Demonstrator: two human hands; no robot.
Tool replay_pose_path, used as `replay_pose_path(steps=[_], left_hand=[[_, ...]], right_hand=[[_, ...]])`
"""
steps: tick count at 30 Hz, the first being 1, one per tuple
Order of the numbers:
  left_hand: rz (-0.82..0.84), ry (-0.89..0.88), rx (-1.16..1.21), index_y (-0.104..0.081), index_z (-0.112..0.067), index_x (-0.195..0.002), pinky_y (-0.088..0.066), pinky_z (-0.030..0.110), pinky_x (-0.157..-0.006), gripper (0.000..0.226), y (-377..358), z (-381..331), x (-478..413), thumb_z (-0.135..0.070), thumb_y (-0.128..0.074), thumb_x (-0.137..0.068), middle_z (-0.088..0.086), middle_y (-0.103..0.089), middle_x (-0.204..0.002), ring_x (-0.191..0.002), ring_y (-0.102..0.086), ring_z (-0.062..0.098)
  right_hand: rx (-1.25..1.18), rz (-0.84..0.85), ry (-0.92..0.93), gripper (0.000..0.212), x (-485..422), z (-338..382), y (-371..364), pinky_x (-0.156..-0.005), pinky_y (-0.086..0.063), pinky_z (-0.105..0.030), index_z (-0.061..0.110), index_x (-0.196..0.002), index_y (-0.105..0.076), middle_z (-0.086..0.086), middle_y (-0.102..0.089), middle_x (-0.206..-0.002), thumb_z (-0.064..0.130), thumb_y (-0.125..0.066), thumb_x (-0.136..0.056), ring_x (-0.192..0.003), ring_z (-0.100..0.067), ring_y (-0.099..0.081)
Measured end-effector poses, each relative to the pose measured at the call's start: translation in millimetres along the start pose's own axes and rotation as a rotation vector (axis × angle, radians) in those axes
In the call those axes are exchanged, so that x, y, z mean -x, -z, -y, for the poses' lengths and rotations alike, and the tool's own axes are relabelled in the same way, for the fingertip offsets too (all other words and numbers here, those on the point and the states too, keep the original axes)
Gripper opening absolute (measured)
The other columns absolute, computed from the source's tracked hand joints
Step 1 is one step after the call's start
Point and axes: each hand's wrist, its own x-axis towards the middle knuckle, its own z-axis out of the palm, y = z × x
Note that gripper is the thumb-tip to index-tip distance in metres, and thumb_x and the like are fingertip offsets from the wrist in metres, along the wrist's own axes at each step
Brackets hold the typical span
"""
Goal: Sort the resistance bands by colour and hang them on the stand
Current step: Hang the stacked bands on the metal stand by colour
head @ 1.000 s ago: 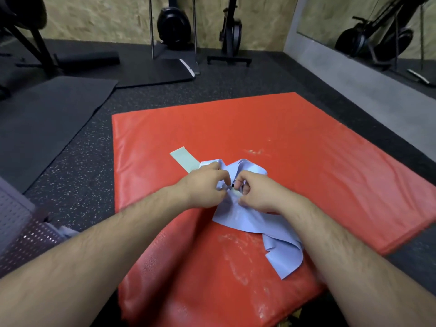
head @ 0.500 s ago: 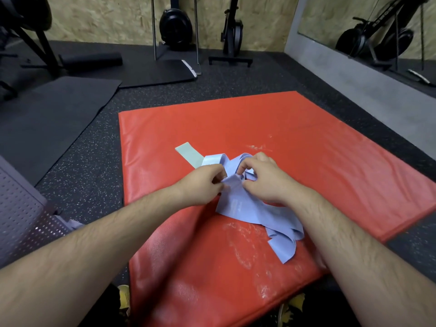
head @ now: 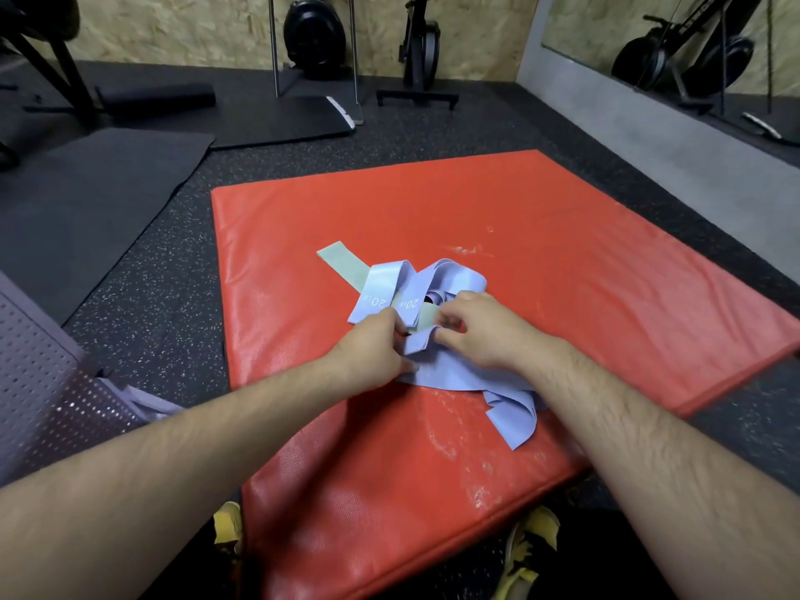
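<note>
Notably, the blue bands [head: 437, 370] and a pale green band [head: 342, 264] lay tangled mid-way across the red mat [head: 584, 296]. Left hand [head: 372, 346] and right hand [head: 485, 331] each pinched one blue fold between them. Risk: pulling apart could tighten the knot, or drag the green band along, since it ran under the blue loops. Hard to tell: the number of blue bands, the crossings beneath both palms. No hanging stand could be identified with confidence.
</note>
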Motion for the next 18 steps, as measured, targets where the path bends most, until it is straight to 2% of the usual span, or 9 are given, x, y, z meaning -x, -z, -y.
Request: replay_pose_path(steps=[3, 5, 7, 9, 11, 13, 16, 18], left_hand=[[-0.091, 0.042, -0.007, -0.049, -0.020, -0.079, -0.035, 0.028, -0.053, 0.037, -5, -4, 5, -0.042, -0.078, -0.077, -0.002, -0.052, -0.079, -0.068, -0.050, 0.015], [-0.093, 0.044, -0.077, -0.051, -0.020, -0.081, -0.044, 0.032, -0.068, 0.039, -12, -1, 8, -0.047, -0.079, -0.075, 0.001, -0.051, -0.091, -0.081, -0.050, 0.018], [-0.095, 0.040, -0.034, -0.051, -0.024, -0.083, -0.046, 0.035, -0.082, 0.030, -19, 0, 12, -0.036, -0.078, -0.078, 0.001, -0.053, -0.097, -0.093, -0.052, 0.021], [-0.110, 0.019, 0.104, -0.049, -0.023, -0.078, -0.044, 0.026, -0.072, 0.024, -22, 0, 15, -0.021, -0.072, -0.082, -0.002, -0.057, -0.086, -0.084, -0.056, 0.019], [-0.133, -0.041, 0.204, -0.048, -0.020, -0.078, -0.038, 0.018, -0.059, 0.024, -18, -5, 20, -0.013, -0.070, -0.084, -0.005, -0.057, -0.076, -0.068, -0.051, 0.009], [-0.189, -0.116, 0.290, -0.052, -0.019, -0.078, -0.039, 0.016, -0.061, 0.023, -11, -11, 26, -0.011, -0.073, -0.084, -0.006, -0.060, -0.075, -0.063, -0.049, 0.002], [-0.326, -0.221, 0.354, -0.059, -0.017, -0.078, -0.040, 0.015, -0.066, 0.019, 5, -17, 32, -0.013, -0.076, -0.084, -0.002, -0.063, -0.081, -0.073, -0.054, 0.003], [-0.393, -0.264, 0.331, -0.061, -0.021, -0.081, -0.039, 0.014, -0.077, 0.017, 13, -15, 33, -0.017, -0.077, -0.084, -0.004, -0.059, -0.095, -0.092, -0.054, 0.003]], right_hand=[[-0.018, -0.054, 0.033, 0.024, 0, 0, 0, -0.077, -0.046, -0.043, 0.021, -0.080, -0.051, 0.003, -0.053, -0.083, 0.035, -0.052, -0.099, -0.086, -0.022, -0.048], [-0.073, -0.065, 0.028, 0.020, 1, 1, 4, -0.069, -0.046, -0.040, 0.022, -0.083, -0.048, 0.005, -0.056, -0.078, 0.031, -0.052, -0.100, -0.075, -0.021, -0.052], [-0.154, -0.080, 0.042, 0.006, 2, 1, 8, -0.066, -0.045, -0.035, 0.025, -0.095, -0.051, 0.009, -0.059, -0.077, 0.028, -0.053, -0.099, -0.068, -0.014, -0.054], [-0.211, -0.097, 0.069, 0.002, 4, 3, 8, -0.065, -0.046, -0.033, 0.029, -0.100, -0.053, 0.007, -0.060, -0.076, 0.028, -0.054, -0.099, -0.064, -0.011, -0.052], [-0.251, -0.104, 0.070, 0.003, 4, 5, 9, -0.064, -0.045, -0.032, 0.029, -0.100, -0.056, 0.006, -0.059, -0.071, 0.030, -0.053, -0.099, -0.062, -0.010, -0.049], [-0.258, -0.114, 0.075, 0.007, 5, 6, 12, -0.061, -0.040, -0.025, 0.027, -0.101, -0.059, 0.010, -0.056, -0.069, 0.029, -0.053, -0.100, -0.061, -0.004, -0.048], [-0.223, -0.123, 0.088, 0.008, 7, 6, 15, -0.062, -0.034, -0.020, 0.025, -0.097, -0.060, 0.015, -0.055, -0.072, 0.027, -0.053, -0.101, -0.066, 0.001, -0.050], [-0.228, -0.090, 0.093, 0.014, 9, 8, 16, -0.061, -0.034, -0.019, 0.027, -0.088, -0.056, 0.014, -0.053, -0.070, 0.029, -0.053, -0.101, -0.064, -0.001, -0.048]])
